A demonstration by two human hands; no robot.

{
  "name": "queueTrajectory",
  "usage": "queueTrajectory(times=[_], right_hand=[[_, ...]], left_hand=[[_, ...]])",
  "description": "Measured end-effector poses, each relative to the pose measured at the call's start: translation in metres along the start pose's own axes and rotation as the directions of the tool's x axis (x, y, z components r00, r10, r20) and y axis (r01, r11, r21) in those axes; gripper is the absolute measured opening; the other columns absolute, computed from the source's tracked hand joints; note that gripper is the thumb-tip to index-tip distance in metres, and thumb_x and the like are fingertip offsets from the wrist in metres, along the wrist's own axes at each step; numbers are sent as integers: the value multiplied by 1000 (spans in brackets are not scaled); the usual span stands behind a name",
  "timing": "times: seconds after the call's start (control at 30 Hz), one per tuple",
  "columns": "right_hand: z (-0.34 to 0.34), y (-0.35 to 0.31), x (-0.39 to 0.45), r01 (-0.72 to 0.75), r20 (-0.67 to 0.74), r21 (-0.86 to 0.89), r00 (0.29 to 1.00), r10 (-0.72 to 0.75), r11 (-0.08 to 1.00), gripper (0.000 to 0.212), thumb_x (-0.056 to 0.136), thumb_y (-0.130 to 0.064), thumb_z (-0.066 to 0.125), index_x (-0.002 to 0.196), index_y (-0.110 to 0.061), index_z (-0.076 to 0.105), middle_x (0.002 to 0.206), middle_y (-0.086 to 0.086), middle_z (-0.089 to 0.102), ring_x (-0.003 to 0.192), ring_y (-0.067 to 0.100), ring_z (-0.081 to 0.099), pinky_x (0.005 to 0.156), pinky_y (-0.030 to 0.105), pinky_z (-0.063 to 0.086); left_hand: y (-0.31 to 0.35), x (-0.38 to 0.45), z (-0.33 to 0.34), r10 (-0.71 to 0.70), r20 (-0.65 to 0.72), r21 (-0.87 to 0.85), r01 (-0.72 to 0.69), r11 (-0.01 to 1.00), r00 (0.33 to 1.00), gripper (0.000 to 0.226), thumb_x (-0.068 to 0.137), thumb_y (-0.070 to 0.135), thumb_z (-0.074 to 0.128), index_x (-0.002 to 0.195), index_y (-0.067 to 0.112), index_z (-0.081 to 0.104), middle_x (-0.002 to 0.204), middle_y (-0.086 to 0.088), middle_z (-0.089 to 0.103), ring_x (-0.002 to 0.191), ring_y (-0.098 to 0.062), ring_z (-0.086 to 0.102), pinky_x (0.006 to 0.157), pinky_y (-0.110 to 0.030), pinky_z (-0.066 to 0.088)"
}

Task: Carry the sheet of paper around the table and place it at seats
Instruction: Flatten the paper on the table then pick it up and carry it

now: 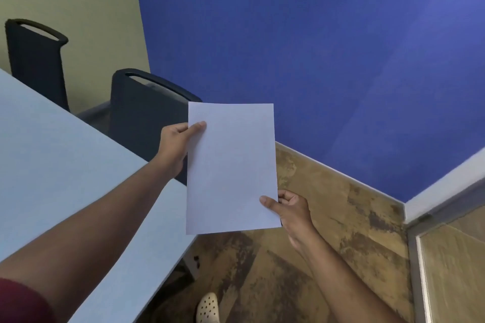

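Note:
A blank white sheet of paper (232, 165) is held up in the air past the table's corner, over the floor. My left hand (175, 145) pinches its upper left edge, thumb on the front. My right hand (291, 207) grips the lower right corner, thumb on top. The pale table (60, 165) runs along the left, with its end edge just below the sheet. Two dark chairs stand at its far side: the nearer chair (141, 110) sits directly behind my left hand, the farther chair (34, 60) is at the upper left.
A blue wall (315, 47) with a white skirting closes the space ahead. Brown mottled floor (328, 231) lies to the right of the table. A glass door with a grey frame (420, 270) stands at the right. My foot in a cream perforated shoe (208, 308) shows below.

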State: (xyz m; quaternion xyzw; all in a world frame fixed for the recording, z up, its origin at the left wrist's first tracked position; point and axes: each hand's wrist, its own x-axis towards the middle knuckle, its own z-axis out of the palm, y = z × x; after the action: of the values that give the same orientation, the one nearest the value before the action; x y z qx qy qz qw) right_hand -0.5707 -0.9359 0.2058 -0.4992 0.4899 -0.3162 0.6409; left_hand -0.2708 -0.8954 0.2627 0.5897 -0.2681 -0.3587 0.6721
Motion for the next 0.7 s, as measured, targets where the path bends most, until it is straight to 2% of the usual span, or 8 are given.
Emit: queueTrajectory(times=[0.13, 0.2, 0.37, 0.5, 0.63, 0.7], right_hand=[[9, -43, 78, 12, 50, -53, 999, -10, 999, 26, 84, -10, 89, 106, -2, 77, 102, 9, 85, 95, 30, 83, 89, 44, 66], [15, -64, 117, 36, 66, -60, 997, -32, 998, 25, 84, -10, 89, 106, -3, 77, 103, 10, 85, 96, 31, 82, 90, 45, 65], [33, -94, 193, 36, 170, -89, 985, -20, 995, 24, 85, -7, 88, 106, -2, 77, 103, 13, 85, 97, 34, 82, 95, 50, 64], [53, -122, 261, 52, 273, -104, 962, -22, 993, 27, 85, -6, 87, 108, 1, 75, 103, 15, 84, 97, 36, 82, 95, 53, 64], [77, -143, 332, 59, 425, -108, 905, -7, 992, 29, 85, -4, 86, 111, 3, 73, 106, 17, 84, 99, 37, 81, 96, 52, 63], [91, -154, 369, 68, 493, -126, 870, 2, 990, 29, 85, -4, 86, 111, 2, 74, 106, 17, 84, 99, 38, 81, 96, 53, 63]], left_hand=[[10, 74, 9, -1, -33, -59, -1, 998, 999, 29, 98, 24, 81, 95, -5, 80, 102, -18, 83, 88, -35, 81, 80, -45, 67], [18, 110, 12, 17, -50, -74, -20, 997, 999, 29, 98, 23, 81, 99, -5, 80, 105, -19, 83, 94, -39, 81, 85, -48, 67], [26, 170, 11, 15, -140, -64, -24, 998, 990, 30, 99, 24, 80, 103, -5, 81, 106, -19, 83, 96, -40, 81, 87, -50, 66], [37, 217, 3, 33, -230, -45, -44, 998, 973, 39, 98, 25, 81, 105, -13, 76, 107, -23, 82, 94, -37, 78, 92, -58, 62], [40, 251, -5, 64, -372, -11, -73, 997, 926, 40, 97, 25, 82, 103, -14, 76, 108, -24, 81, 91, -34, 78, 93, -58, 61], [42, 266, -9, 77, -465, 2, -85, 996, 882, 42, 96, 25, 84, 103, -16, 75, 109, -26, 80, 90, -32, 77, 91, -56, 62]])
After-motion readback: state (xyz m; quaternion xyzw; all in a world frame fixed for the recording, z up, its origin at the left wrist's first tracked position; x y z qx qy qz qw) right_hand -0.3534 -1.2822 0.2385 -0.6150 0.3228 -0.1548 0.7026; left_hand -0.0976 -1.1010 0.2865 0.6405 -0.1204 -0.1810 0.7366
